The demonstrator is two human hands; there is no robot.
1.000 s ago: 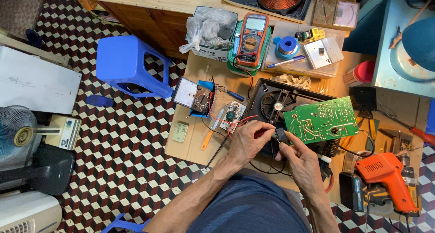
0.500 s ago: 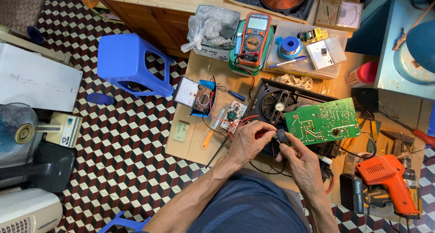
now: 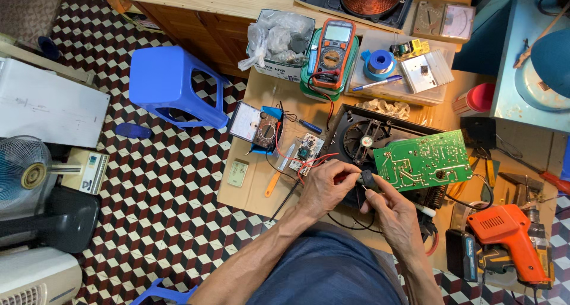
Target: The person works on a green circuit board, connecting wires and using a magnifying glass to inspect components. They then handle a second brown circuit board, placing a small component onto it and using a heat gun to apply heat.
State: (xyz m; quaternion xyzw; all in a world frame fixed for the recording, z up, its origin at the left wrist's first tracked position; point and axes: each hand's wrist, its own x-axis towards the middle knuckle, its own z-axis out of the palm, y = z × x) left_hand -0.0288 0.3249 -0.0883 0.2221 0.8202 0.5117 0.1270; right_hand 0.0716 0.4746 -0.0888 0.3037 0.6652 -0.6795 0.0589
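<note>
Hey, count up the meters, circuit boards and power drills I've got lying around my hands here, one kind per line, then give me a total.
Meters: 3, the orange digital multimeter, the analog meter by the blue stool, the analog meter at the top.
Circuit boards: 2, the large green board, the small board.
Power drills: 1, the orange drill.
Total: 6

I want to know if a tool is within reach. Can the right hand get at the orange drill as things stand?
Probably yes, once it lets go. The right hand pinches a small black part together with the left hand. The orange drill lies just to its right, and nothing stands between them.
</note>
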